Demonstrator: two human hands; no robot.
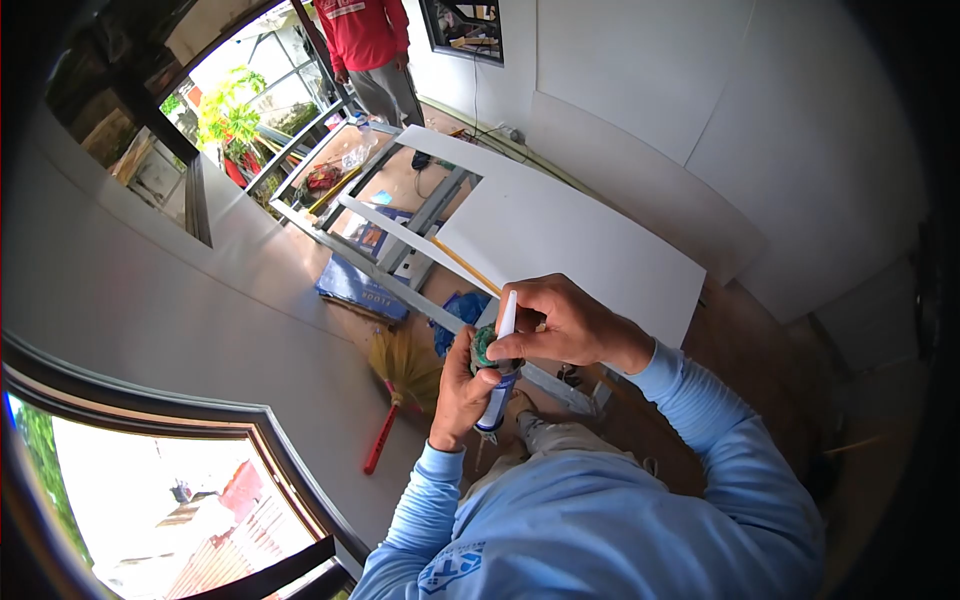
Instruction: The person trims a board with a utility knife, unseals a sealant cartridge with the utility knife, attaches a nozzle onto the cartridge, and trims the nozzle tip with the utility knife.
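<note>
In front of my body, my left hand (465,392) is wrapped round a caulking gun (484,345) with a sealant cartridge (496,400) in it. The gun's front end is green and worn and points away from me. My right hand (560,322) is closed on a white tapered nozzle (508,315), its narrow tip upward. The nozzle's base is at the front of the gun; whether it is screwed onto the cartridge, I cannot tell. My right fingertips touch the green front end.
White panels (590,240) lie on a metal frame (400,275) ahead, with a yellow strip (465,265) along them. A broom (385,425) lies left, near a blue box (360,290). A person in a red shirt (365,35) stands beyond. A window (170,490) is at lower left.
</note>
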